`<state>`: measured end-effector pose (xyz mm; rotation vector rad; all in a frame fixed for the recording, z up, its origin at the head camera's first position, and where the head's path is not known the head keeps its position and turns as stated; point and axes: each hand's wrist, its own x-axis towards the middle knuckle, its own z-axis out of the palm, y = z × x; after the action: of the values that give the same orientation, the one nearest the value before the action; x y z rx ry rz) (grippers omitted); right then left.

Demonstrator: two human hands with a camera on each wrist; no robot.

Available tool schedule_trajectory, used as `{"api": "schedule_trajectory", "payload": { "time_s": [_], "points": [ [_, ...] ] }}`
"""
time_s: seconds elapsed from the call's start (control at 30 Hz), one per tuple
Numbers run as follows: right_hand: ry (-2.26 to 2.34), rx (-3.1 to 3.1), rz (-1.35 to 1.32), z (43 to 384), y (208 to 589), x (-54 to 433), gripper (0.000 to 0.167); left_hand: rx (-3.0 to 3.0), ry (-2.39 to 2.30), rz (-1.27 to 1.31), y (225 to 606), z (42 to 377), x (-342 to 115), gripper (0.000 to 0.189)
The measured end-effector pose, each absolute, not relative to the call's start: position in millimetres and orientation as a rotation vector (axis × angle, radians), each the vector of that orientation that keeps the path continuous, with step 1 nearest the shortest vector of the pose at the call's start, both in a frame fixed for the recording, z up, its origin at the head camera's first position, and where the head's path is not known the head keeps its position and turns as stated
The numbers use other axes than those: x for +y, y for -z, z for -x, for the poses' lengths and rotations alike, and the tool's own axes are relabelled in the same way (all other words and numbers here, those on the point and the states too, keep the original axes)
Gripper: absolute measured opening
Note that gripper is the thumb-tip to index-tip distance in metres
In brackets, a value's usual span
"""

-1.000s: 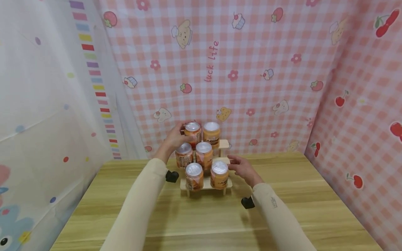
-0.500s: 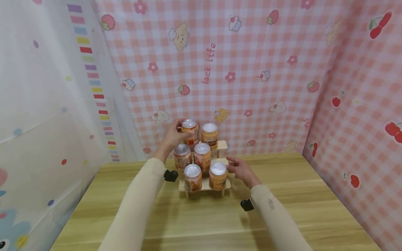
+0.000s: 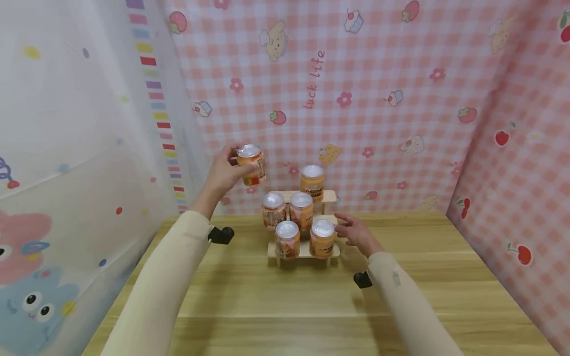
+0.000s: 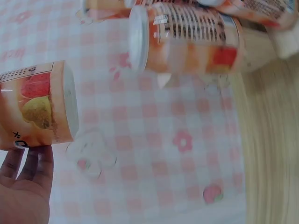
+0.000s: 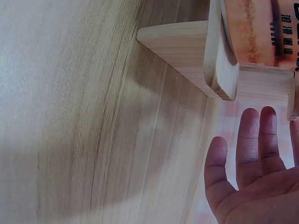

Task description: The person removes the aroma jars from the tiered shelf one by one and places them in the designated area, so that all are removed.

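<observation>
My left hand (image 3: 225, 170) grips an orange can (image 3: 252, 165) with a silver lid, raised in the air to the left of a small tiered wooden rack (image 3: 329, 196). In the left wrist view the fingers wrap the side of that can (image 4: 35, 105), which shows fruit pictures. Several similar cans stand upright on the rack: one can (image 3: 312, 184) on the top tier, two on the middle tier, two on the bottom. My right hand (image 3: 356, 233) is at the rack's right side, fingers loosely extended near its edge; in the right wrist view the palm (image 5: 261, 196) holds nothing.
The rack stands toward the back of a wood-grain table (image 3: 285, 306). Behind it hangs a pink checked cloth (image 3: 378, 133); a similar cloth (image 3: 525, 198) covers the right side. A white patterned sheet (image 3: 89, 148) hangs on the left.
My left hand has lifted the can off the top tier and moved it up and to the left. The right hand stays beside the rack. The head view has shifted slightly.
</observation>
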<state>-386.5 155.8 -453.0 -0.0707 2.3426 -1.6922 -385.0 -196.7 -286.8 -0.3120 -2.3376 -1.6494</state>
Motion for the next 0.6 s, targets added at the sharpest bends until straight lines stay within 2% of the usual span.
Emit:
{"api": "schedule_trajectory", "payload": {
  "time_s": [0.3, 0.6],
  "points": [
    [1.657, 2.339, 0.073, 386.0, 450.0, 161.3, 0.056, -2.435, 1.706, 0.3, 288.8, 340.4, -249.9, 0.069],
    [1.659, 2.298, 0.067, 383.9, 447.7, 156.1, 0.056, -2.518, 1.696, 0.274, 351.6, 296.7, -293.4, 0.066]
  ]
}}
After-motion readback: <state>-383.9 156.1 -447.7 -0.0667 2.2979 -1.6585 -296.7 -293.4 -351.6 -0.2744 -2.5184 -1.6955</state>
